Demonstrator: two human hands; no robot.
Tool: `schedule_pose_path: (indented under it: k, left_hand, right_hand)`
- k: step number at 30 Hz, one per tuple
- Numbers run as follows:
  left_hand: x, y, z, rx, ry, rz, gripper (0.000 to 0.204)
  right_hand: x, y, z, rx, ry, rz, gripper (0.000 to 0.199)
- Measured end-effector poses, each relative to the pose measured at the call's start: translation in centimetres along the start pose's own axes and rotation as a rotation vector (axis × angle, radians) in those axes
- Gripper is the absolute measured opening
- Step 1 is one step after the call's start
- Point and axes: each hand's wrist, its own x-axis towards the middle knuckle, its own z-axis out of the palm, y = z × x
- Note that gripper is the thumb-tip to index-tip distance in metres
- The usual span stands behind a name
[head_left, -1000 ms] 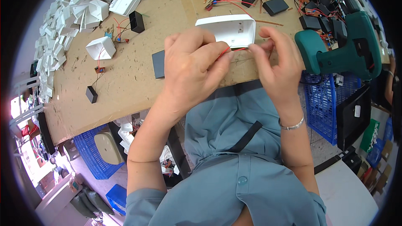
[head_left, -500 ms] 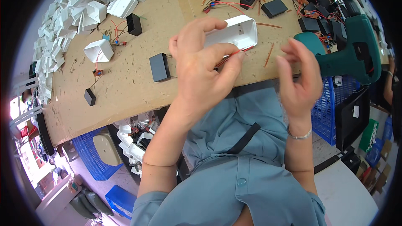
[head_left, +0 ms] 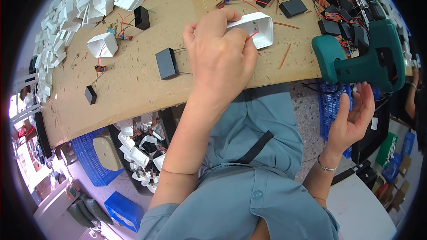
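Note:
My left hand (head_left: pixel 220 58) is closed at the near side of a white plastic housing (head_left: pixel 266 35), its thumb and fingers pinching a thin red wire (head_left: pixel 252 35). The back of the hand covers what else may be in its grip and part of the housing. My right hand (head_left: pixel 351 120) holds nothing, thumb and fingers apart, past the table's front edge. Just above its fingertips lies a green power drill (head_left: pixel 369 66), apart from the hand or barely touching; I cannot tell which. Left of my left hand, a black box (head_left: pixel 167 64) with thin leads lies on the table (head_left: pixel 133 80).
Wired assemblies with a small white cup (head_left: pixel 102 45) and a black box (head_left: pixel 142 18) lie at left. White housings (head_left: pixel 82 9) are heaped at far left, black boxes and wires (head_left: pixel 331 26) at far right. Below the edge are a filled bin (head_left: pixel 141 151) and a blue basket (head_left: pixel 91 162).
My right hand has moved right and toward me, away from my left hand, to below the drill. My left hand has shifted slightly up, its fingers closer together at the housing.

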Motion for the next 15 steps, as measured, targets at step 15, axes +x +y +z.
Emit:
schedule_pose_path:
  k: [15]
  left_hand:
    - [0.6, 0.0, 0.0, 0.100, -0.101, 0.009, 0.007]
  right_hand:
    - [6.5, 2.0, 3.5, 0.430, -0.088, -0.076, 0.046]
